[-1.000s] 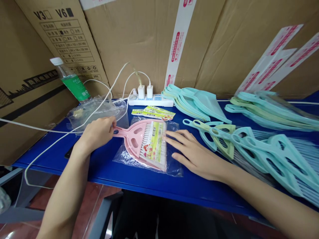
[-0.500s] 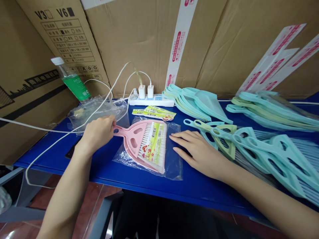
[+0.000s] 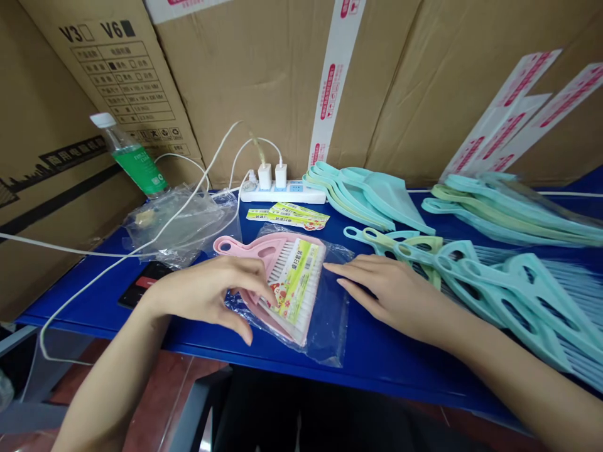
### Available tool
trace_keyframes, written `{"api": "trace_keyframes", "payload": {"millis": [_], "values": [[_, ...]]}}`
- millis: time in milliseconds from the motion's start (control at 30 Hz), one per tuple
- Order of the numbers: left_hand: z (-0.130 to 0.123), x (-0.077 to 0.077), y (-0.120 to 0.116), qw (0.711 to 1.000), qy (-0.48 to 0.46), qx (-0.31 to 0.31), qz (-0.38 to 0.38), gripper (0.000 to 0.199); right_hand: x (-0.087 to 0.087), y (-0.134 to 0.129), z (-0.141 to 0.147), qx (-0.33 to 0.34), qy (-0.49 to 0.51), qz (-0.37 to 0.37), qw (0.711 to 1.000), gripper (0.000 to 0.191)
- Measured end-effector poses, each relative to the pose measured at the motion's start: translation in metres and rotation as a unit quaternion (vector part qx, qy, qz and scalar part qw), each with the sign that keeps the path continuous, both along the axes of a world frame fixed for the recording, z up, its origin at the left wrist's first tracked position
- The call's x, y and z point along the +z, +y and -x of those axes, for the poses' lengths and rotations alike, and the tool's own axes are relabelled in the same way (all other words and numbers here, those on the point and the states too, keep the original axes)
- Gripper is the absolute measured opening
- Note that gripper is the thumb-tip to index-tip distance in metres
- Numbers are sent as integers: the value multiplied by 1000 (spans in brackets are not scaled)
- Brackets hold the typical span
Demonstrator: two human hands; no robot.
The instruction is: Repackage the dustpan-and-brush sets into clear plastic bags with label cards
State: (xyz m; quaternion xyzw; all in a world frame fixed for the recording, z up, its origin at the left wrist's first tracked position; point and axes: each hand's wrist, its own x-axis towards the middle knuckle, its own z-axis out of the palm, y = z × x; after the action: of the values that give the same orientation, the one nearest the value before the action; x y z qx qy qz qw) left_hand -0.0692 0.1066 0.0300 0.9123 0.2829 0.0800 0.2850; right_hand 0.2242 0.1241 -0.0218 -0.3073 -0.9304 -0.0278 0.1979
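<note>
Now, pink dustpan-and-brush set (image 3: pixel 254 249) on a clear plastic bag (image 3: pixel 335 326), just in front of the power strip (image 3: pixel 306 196): left hand (image 3: pixel 207 295) arched over it, grip unclear; right hand (image 3: pixel 384 292) spread open, fingertips alongside.

The only view is taken from a camera worn on the person's head, aimed forward and down from close above a blue table (image 3: pixel 377 376), with a pink plastic dustpan (image 3: pixel 261 251) near the centre and brown cardboard cartons (image 3: pixel 245 81) filling the top.
</note>
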Motion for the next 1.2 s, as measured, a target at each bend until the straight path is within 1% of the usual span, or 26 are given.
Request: {"api": "trace_keyframes", "payload": {"millis": [33,133,200,367,467,567,700,767,867,933,1000,1100,1200], "values": [[-2,-1,-1,1000,2,-11,10,35,1,-1,-1,-9,-5,-2,1000,37],[-5,-4,-1,1000,13,-22,10,28,4,-3,-4,-42,-23,-14,999,36],[-6,-3,0,999,18,-29,7,30,6,-3,-5,-53,-20,-16,998,35],[-7,0,-1,999,33,-43,4,36,6,2,-5,-64,71,5,995,34],[-6,1,0,998,38,-50,14,38,3,7,-4,-81,89,3,993,36],[-6,2,0,998,40,-53,21,38,-5,13,-3,-90,69,30,993,38],[-7,4,1,998,36,-48,35,37,-13,20,-1,-77,52,67,993,38],[-8,4,1,998,34,-52,34,38,-12,21,-1,-76,52,81,992,37],[-7,2,3,998,40,-53,13,40,-4,15,-4,-79,36,107,990,36],[-5,1,4,998,39,-42,-8,41,3,9,-7,-86,9,135,987,37],[-3,-2,4,999,32,-13,-34,40,9,4,-11,-95,-13,164,982,35],[-1,-5,6,995,27,44,-83,31,13,-1,-17,-85,-21,194,977,24],[-1,-10,9,985,43,80,-146,25,15,-3,-20,-60,-30,219,974,14]]}}
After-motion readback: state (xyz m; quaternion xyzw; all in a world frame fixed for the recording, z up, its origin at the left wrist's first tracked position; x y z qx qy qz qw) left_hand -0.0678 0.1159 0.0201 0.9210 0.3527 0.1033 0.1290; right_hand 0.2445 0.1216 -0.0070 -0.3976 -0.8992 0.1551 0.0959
